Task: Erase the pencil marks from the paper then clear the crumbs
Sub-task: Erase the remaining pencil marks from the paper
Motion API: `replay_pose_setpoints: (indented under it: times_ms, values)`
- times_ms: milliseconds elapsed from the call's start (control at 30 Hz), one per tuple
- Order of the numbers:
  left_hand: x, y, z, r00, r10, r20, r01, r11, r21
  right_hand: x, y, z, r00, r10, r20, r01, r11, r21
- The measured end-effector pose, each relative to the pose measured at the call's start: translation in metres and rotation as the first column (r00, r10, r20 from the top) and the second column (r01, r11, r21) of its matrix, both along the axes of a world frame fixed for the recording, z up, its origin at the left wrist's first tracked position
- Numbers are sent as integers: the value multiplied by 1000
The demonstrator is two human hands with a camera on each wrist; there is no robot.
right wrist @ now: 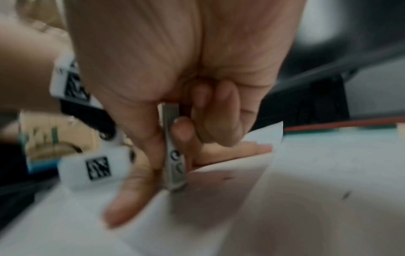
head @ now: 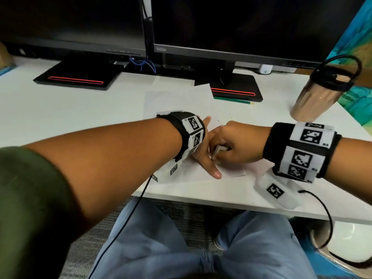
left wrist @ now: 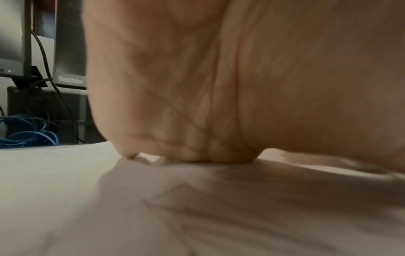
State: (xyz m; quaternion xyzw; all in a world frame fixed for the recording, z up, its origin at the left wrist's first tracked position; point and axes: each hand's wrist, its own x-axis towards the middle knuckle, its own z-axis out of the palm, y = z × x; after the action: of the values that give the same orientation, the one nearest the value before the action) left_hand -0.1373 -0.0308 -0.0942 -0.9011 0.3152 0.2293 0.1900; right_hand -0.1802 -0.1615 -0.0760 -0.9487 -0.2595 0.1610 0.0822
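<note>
The paper lies flat on the white desk, its near edge close to the desk's near edge and its far right corner touching the foot of the right monitor. My right hand holds the eraser upright, thumb on one flat side and curled fingers on the other, its lower end pressed on the sheet. My left hand lies flat on the paper just left of the eraser, fingers straight and spread, thumb pointing toward the near edge. In the left wrist view the heel of that palm rests on the sheet, with faint grey pencil marks before it. A few dark crumbs lie scattered on the paper beyond my hands.

To the right, a steel bottle stands near the desk's right edge, well apart from the paper. A green pencil lies along the foot of the right monitor. The left monitor stands at the far left, and bare desk lies open left of the paper.
</note>
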Motion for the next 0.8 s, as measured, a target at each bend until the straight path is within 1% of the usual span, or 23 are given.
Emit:
replay_pose_setpoints:
  times_ms: [100,133,167,233,267,367,433,500,533,600,633,700,733,767,800]
  values:
    - [2,0,-3,1000,4,6,-4,1000,-9,8,-11,1,990,-133,56,132,991,16]
    - [3,-1,-4,1000,3,8,-3,1000,-10,7,-11,-1,989,-123,77,122,992,17]
    - [2,-1,-4,1000,3,3,-3,1000,-8,5,-9,-2,993,-84,78,83,996,19]
    - [1,0,-3,1000,7,-23,-7,1000,-21,-4,-3,-2,1000,-19,19,18,999,31]
    - [0,1,-3,1000,10,-29,-11,999,-30,-4,-3,-1,1000,-29,4,29,999,41]
    - [3,1,-5,1000,17,-18,-18,999,-48,2,-10,1,990,-134,41,133,990,41]
    - [3,0,-5,1000,18,-19,-19,999,-39,-1,-7,-1,996,-74,57,72,997,33]
    - [1,0,-4,1000,17,-24,-18,999,-39,-7,-3,0,1000,-12,17,12,999,33]
    - [1,0,-4,1000,19,-23,-20,999,-41,-5,-4,2,999,-34,10,34,999,33]
    - [2,1,-5,1000,20,-14,-21,999,-46,0,-10,4,991,-123,44,121,992,39]
    - [3,0,-6,1000,18,-9,-19,999,-46,0,-11,3,990,-127,67,125,992,26]
    - [3,0,-5,1000,19,-15,-19,999,-37,-5,-4,1,996,-40,74,39,999,7]
    - [3,0,-4,1000,21,-23,-21,999,-35,-9,-1,0,999,3,51,-4,1000,13]
    - [2,0,-4,999,21,-28,-22,999,-35,-9,0,0,999,10,36,-11,1000,19]
    - [3,0,-4,999,20,-27,-21,999,-36,-6,-3,2,999,-22,39,22,1000,22]
